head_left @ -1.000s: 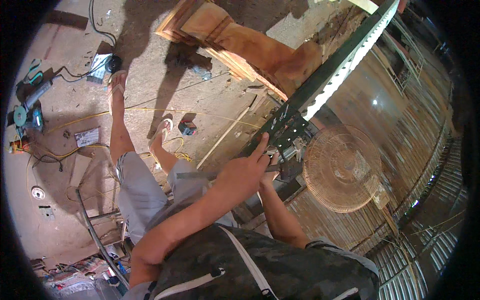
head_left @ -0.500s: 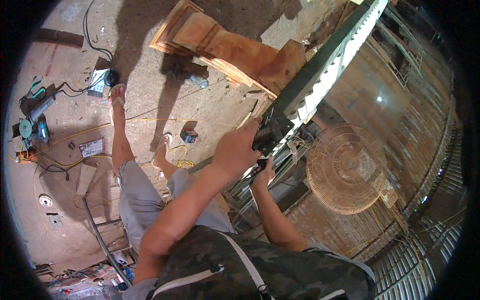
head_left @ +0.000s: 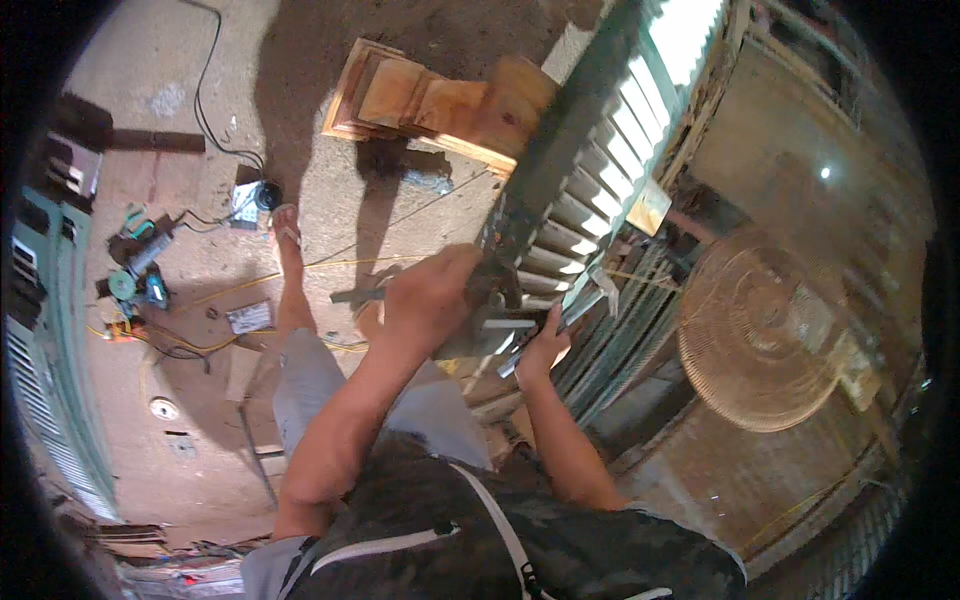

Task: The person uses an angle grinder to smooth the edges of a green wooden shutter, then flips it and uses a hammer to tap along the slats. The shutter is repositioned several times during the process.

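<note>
A green louvered shutter, its slats catching bright light, slants up and away from my hands. My left hand is closed at the near end of its dark frame; the fingertips are partly hidden. A dark flat bar juts out left of this hand, and I cannot tell if it is held. Lower and to the right, my right hand grips the handle of a claw hammer beside the shutter's near corner. The hammer head points up and right.
Stacked wooden mouldings lie beyond the shutter. A wicker-like fan guard is at the right. Power tools and a yellow cord lie on the floor at left, near my sandalled foot. Another louvered panel stands far left.
The shutter has turned so its slatted face shows more. The hammer head has come into clear view by my right hand. My view has shifted left, and my left hand sits slightly lower and further left.
</note>
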`<control>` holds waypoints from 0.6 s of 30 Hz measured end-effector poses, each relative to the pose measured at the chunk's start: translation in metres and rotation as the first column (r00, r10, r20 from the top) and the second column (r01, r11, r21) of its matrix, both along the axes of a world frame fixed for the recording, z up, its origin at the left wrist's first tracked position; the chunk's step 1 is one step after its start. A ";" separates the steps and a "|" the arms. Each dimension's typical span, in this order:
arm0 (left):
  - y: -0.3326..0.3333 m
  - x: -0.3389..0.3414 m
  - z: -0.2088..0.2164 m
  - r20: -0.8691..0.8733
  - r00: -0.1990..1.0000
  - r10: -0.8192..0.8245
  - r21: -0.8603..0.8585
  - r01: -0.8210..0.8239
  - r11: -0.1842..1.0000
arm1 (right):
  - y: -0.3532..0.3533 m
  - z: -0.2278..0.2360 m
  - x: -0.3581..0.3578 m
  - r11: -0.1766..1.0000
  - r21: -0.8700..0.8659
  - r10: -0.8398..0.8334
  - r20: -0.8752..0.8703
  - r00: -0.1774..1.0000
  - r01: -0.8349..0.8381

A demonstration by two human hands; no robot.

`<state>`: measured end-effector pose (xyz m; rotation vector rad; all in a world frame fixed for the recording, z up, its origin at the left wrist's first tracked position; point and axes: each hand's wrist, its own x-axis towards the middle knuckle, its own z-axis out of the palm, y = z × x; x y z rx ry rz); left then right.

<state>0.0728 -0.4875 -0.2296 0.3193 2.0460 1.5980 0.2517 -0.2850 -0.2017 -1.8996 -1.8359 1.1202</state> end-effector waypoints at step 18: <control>0.174 0.055 0.055 -0.607 0.567 -0.557 -0.229 0.546 0.806 | 0.053 0.076 0.110 0.863 -0.505 -0.198 -0.337 0.921 0.000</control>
